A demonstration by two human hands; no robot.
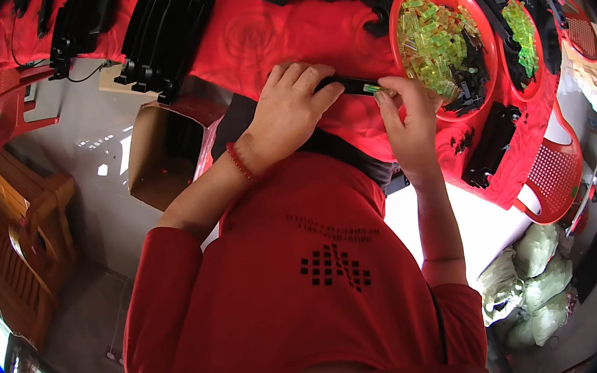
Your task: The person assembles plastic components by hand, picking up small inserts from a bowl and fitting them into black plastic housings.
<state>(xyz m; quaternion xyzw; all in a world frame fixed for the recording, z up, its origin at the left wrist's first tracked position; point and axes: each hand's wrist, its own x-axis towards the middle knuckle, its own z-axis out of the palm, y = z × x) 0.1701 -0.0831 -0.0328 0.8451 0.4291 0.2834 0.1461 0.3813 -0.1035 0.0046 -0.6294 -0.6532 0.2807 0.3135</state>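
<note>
My left hand (288,108), with a red bead bracelet (238,162) at its wrist, is closed over a long, narrow black plastic part (350,85) at the near edge of the red-covered table. Between the thumb and fingers of my right hand (410,111) is a small translucent green piece (371,88), held against the right end of the black part. Whether the piece sits in the part cannot be made out. Just right of that hand stands a round red basin (488,39) holding many yellow-green translucent pieces (431,27) and small black ones (472,82).
Long black plastic parts (167,32) are stacked at the far left of the table. A second red container (523,91) with green pieces stands farther right. Below the table are an open cardboard box (153,170), a red chair (555,176) and pale sacks (541,280).
</note>
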